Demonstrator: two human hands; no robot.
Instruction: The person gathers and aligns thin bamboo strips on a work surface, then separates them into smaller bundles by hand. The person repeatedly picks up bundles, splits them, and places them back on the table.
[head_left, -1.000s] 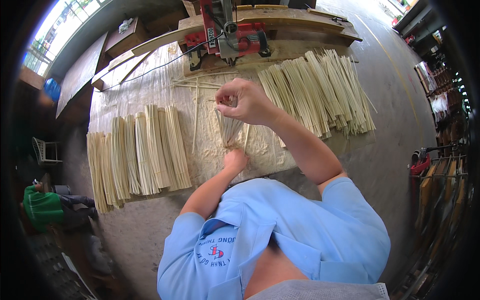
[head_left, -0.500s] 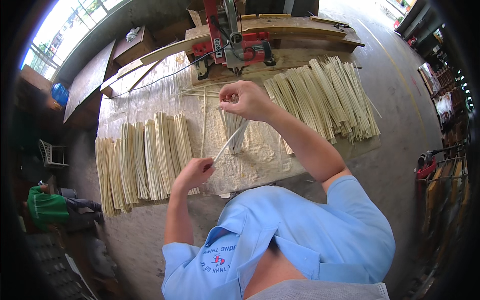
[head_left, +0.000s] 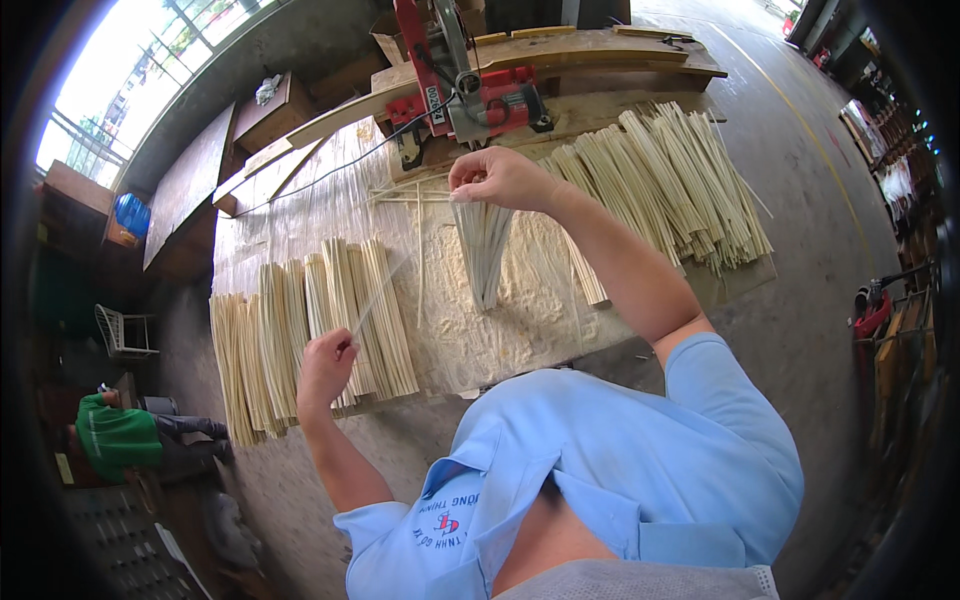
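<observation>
My right hand [head_left: 497,178] is closed on the upper end of a bundle of thin pale wooden sticks [head_left: 483,255], which narrows toward its lower end over the dusty table. My left hand [head_left: 327,372] is closed in a pinch on one end of a thin, whitish strip [head_left: 379,297]. The strip slants up and away, blurred, in front of the left-hand bundles of sticks [head_left: 335,305]. Whether it is wood or plastic I cannot tell. It is apart from the bundle in my right hand.
A red saw-like power machine [head_left: 470,105] stands at the table's far side, its cable trailing left. More sticks [head_left: 660,195] lie piled at the right. Loose sticks [head_left: 420,235] rest on the sawdust-covered table [head_left: 530,340]. A person in green [head_left: 120,437] is at the far left.
My left hand has moved left and slightly down, carrying the strip away from the bundle. My right hand still holds the bundle's top. The whole view has shifted slightly.
</observation>
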